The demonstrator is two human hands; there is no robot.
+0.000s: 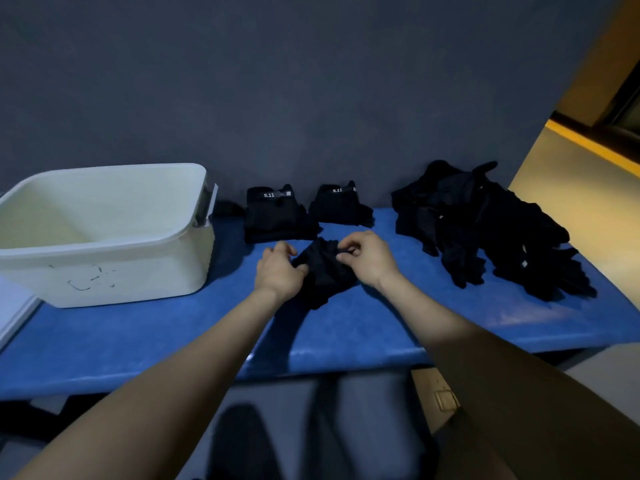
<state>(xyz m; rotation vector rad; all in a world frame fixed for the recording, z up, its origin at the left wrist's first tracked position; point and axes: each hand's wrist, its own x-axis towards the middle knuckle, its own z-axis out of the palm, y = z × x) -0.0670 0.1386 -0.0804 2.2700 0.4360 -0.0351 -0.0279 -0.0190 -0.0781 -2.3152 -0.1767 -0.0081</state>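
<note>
A black sock (pixel 323 273) lies bunched on the blue table (pixel 138 337) in front of me. My left hand (pixel 278 271) pinches its left edge with curled fingers. My right hand (pixel 369 256) pinches its upper right edge. Behind it, against the wall, sit two folded stacks of black socks with white "5.11" labels: the left stack (pixel 275 216) and the right stack (pixel 341 206). A loose heap of black socks (pixel 485 226) covers the right part of the table.
A large white plastic tub (pixel 104 233) stands on the table's left side, its inside bare. A dark grey wall runs right behind the table. The table's front edge is close to me, with dark trouser legs below it. A white object (pixel 14 306) shows at the far left.
</note>
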